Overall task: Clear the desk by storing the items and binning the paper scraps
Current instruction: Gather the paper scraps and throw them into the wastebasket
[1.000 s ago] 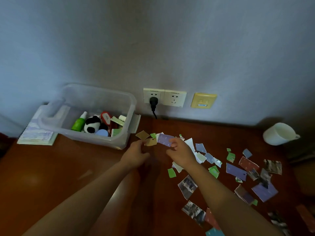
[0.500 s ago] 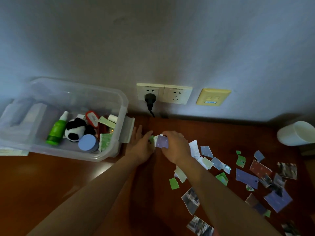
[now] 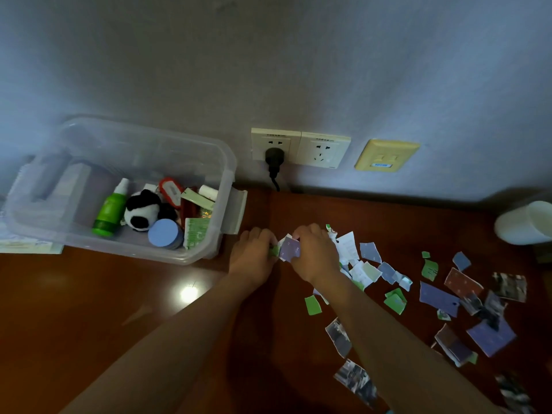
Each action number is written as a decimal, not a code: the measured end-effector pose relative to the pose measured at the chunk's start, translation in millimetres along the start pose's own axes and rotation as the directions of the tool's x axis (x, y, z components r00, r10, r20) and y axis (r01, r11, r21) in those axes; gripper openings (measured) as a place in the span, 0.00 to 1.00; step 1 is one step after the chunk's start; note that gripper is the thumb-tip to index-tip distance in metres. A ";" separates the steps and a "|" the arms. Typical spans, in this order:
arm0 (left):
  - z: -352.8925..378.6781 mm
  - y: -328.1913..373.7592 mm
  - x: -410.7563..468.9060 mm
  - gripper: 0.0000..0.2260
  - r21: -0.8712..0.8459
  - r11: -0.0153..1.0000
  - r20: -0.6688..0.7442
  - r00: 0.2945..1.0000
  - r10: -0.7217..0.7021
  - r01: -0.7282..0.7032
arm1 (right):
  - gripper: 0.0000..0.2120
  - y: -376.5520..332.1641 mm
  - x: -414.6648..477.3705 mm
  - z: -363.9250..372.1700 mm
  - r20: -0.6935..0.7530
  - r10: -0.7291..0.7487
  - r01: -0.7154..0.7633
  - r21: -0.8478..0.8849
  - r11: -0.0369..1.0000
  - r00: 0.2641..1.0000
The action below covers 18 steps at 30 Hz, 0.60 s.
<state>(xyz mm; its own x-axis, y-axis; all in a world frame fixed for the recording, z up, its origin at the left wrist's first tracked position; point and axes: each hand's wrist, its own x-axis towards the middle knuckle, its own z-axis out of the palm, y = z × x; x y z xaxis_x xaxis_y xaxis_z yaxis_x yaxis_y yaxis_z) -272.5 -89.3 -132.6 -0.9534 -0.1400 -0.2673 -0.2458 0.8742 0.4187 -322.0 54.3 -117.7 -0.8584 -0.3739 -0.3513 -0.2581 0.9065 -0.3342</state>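
Both hands meet near the back of the brown desk [image 3: 89, 309]. My right hand [image 3: 313, 252] grips a small bunch of paper scraps with a purple scrap [image 3: 289, 249] on top. My left hand [image 3: 254, 255] has its fingers curled at the bunch's left edge, pinching a green scrap [image 3: 274, 251]. Many more torn scraps [image 3: 430, 291], purple, green, white and photo pieces, lie scattered to the right. A clear plastic box [image 3: 222, 186] at the left holds a green bottle [image 3: 110, 212], a panda toy [image 3: 142, 212], a blue round lid [image 3: 165, 233] and other small items.
The wall behind carries two sockets, one with a black plug [image 3: 273, 158], and a yellow plate [image 3: 386, 155]. A white cup [image 3: 525, 222] lies at the far right. A paper pad [image 3: 27, 243] lies under the box's left side.
The view has moved closer and leftward. My left hand went from flat on the desk to curled against the bunch of scraps that my right hand keeps gripping.
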 end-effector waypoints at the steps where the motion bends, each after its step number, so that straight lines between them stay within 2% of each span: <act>1: 1.3 -0.1 -1.3 0.10 -0.002 1.000 -0.002 1.000 -0.007 0.007 | 0.27 -0.2 -1.2 -0.4 0.010 0.000 0.000 -0.011 1.000 1.000; 5: 0.4 0.5 -0.6 0.09 -0.020 1.000 0.030 0.999 -0.020 0.020 | 0.33 -1.7 -1.2 -3.2 0.079 -0.032 0.036 -0.050 0.998 0.996; 14: -1.1 -1.3 0.5 0.10 0.026 1.000 0.047 0.999 -0.004 0.003 | 0.15 -8.9 8.5 -12.9 0.108 -0.154 0.171 -0.166 0.971 0.982; 16: -1.7 -1.6 0.7 0.08 0.022 1.000 0.044 0.999 -0.007 0.006 | 0.11 -10.1 8.0 -14.3 0.114 -0.168 0.184 -0.150 0.971 0.979; 18: -1.7 -2.8 -0.4 0.07 -0.023 1.000 0.030 0.999 -0.017 0.018 | 0.10 -9.8 3.6 -13.8 0.118 -0.132 0.139 -0.051 0.989 0.984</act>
<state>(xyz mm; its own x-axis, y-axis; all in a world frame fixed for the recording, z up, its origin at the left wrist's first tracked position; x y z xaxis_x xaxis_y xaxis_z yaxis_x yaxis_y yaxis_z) -271.6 -92.5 -132.2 -0.9434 -0.1412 -0.3000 -0.2668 0.8606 0.4339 -328.6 46.8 -103.7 -0.7582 -0.5109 -0.4052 -0.3969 0.8546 -0.3349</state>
